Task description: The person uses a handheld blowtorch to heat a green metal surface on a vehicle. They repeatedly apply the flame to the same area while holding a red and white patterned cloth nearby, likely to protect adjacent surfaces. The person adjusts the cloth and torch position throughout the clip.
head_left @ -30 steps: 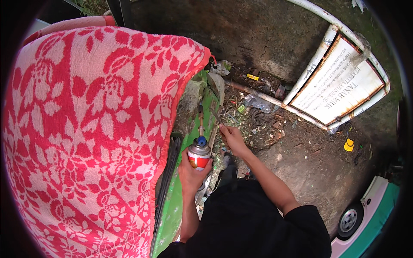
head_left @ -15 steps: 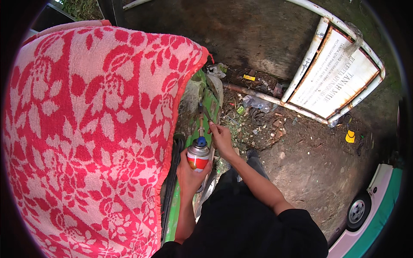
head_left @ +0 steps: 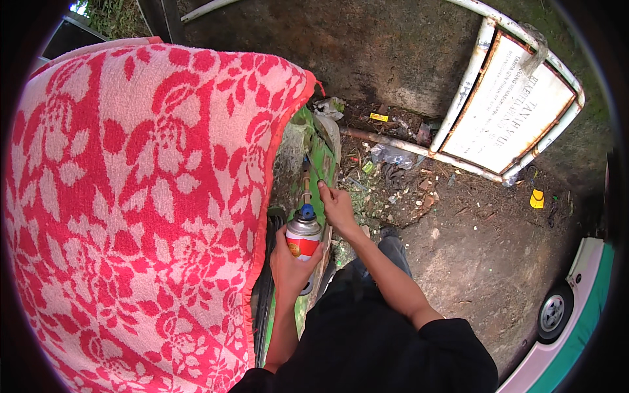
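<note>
Gas canister (head_left: 303,245) gripped in left hand (head_left: 288,270), thin tool (head_left: 312,171) pinched in right hand (head_left: 340,209).
Canister and torch nozzle (head_left: 306,191) aligned lengthwise, directed forward; tool just ahead of right fingers (head_left: 324,191), slanting forward-left toward the nozzle's far end, contact impossible to tell. Beyond, to the right, white framed sign (head_left: 506,105).

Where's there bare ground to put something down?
Mostly bare ground lies between the right forearm and the wheel. It's crowded with litter along the rusty pipe, and tight where the left hand holds the torch can near the right hand.
</note>
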The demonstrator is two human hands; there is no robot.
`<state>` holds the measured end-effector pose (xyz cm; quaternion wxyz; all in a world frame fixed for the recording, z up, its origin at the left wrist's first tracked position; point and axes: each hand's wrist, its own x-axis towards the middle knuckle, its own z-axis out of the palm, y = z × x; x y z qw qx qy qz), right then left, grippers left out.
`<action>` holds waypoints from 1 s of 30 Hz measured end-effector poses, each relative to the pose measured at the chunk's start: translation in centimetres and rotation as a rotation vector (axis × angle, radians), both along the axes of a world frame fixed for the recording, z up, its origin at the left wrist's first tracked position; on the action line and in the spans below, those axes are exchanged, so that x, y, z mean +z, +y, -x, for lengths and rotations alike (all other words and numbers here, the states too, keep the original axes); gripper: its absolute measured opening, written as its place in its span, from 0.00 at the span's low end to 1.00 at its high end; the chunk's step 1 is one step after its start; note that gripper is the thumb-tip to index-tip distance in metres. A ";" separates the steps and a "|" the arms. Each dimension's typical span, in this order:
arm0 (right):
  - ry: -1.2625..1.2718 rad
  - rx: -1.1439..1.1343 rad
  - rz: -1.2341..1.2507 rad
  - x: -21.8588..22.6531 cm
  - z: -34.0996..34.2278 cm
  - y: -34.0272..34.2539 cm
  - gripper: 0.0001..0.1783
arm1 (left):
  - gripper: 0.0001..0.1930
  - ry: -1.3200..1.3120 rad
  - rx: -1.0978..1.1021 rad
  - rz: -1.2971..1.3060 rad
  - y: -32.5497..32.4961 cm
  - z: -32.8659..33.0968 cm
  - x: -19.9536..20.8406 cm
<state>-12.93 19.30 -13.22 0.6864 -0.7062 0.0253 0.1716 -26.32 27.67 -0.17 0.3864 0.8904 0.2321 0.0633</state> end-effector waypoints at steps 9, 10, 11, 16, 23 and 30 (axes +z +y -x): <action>-0.056 0.082 0.124 2.1 -0.8 -2.3 0.36 | 0.41 0.019 -0.007 -0.022 0.5 0.4 -0.4; -0.074 0.092 0.133 2.1 -0.7 -2.4 0.37 | 0.41 0.011 -0.005 -0.008 0.5 0.5 -0.6; -0.069 0.079 0.142 2.2 -1.0 -2.2 0.36 | 0.40 0.003 -0.003 0.006 0.6 0.5 -0.7; -0.047 0.080 0.156 3.2 -2.0 -2.2 0.36 | 0.39 0.006 -0.012 0.008 0.4 0.0 -0.1; -0.041 0.079 0.139 3.2 -2.0 -2.3 0.35 | 0.39 -0.001 -0.025 -0.025 0.6 0.0 -0.4; -0.106 0.078 0.138 3.9 -2.3 -2.4 0.37 | 0.39 -0.003 -0.007 0.000 0.6 0.1 -0.5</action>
